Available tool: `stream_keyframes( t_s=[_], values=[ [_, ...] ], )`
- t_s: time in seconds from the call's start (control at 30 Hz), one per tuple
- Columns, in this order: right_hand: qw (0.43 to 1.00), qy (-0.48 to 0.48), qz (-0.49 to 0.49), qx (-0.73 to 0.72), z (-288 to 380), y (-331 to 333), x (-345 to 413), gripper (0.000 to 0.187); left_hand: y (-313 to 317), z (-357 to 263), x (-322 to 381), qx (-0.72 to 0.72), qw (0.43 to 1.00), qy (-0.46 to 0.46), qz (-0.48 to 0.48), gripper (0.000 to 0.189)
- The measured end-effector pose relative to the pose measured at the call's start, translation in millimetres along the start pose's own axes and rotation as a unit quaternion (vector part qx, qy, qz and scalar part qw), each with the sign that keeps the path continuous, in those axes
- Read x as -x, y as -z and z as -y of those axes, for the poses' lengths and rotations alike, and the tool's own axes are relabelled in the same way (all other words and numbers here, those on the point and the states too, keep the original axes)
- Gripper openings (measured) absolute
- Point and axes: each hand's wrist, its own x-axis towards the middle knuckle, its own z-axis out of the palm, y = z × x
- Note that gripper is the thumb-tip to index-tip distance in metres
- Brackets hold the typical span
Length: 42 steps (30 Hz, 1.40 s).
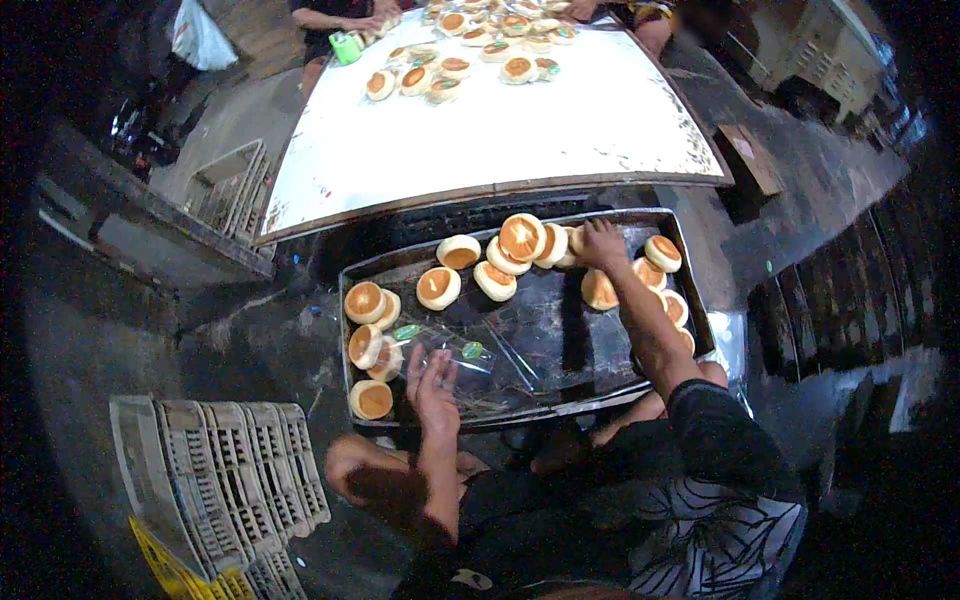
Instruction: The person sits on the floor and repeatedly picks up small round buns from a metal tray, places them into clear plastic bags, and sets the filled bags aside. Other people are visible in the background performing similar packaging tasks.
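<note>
A dark metal baking tray (555, 330) lies before me, with round browned buns along its left, far and right sides. My right hand (602, 244) reaches to the far side, its fingers curled over a pale bun (576, 246) that it partly hides. Beside that hand rests a single bun (600, 289). My left hand (435, 394) is over the tray's near left part with its fingers spread. At its fingertips are clear plastic bags (472, 360) with green labels; whether the fingers grip the film is unclear. Stacked buns (365, 301) stand to the left of it.
Beyond the tray stands a white-topped table (480, 135) bearing several bagged buns (455, 69). At its far left, a person's hands (360, 22) are near a green object (346, 48). Plastic crates (232, 465) stand on the floor at my left.
</note>
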Motion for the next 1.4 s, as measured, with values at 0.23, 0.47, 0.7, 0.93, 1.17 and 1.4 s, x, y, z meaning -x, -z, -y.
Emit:
stream_keyframes(
  t_s=[0.23, 0.47, 0.7, 0.93, 1.17, 1.4],
  values=[
    [0.991, -0.021, 0.130, -0.028, -35, -21, 74, 0.063, 14, -3, -13, 0.025, 0.999, -0.028, -0.027, 0.052],
    [0.890, -0.073, 0.158, -0.421, 129, 100, 163, 0.069, -3, 33, -9, 0.115, 0.992, 0.001, -0.046, 0.059],
    [0.728, -0.249, 0.034, -0.638, 203, 104, 173, 0.069, -4, 60, 26, 0.097, 0.972, 0.152, 0.154, 0.042],
    [0.878, -0.007, 0.071, -0.474, 178, 66, 164, 0.029, -15, 46, 51, -0.170, 0.952, 0.179, 0.183, 0.054],
    [0.885, 0.091, -0.194, -0.414, 190, 122, 57, 0.030, 63, 126, 13, -0.860, 0.261, 0.001, 0.439, 0.042],
    [0.858, 0.009, 0.246, -0.451, 158, 46, 239, 0.025, 54, 83, 11, -0.842, 0.443, -0.152, 0.268, 0.011]
  ],
)
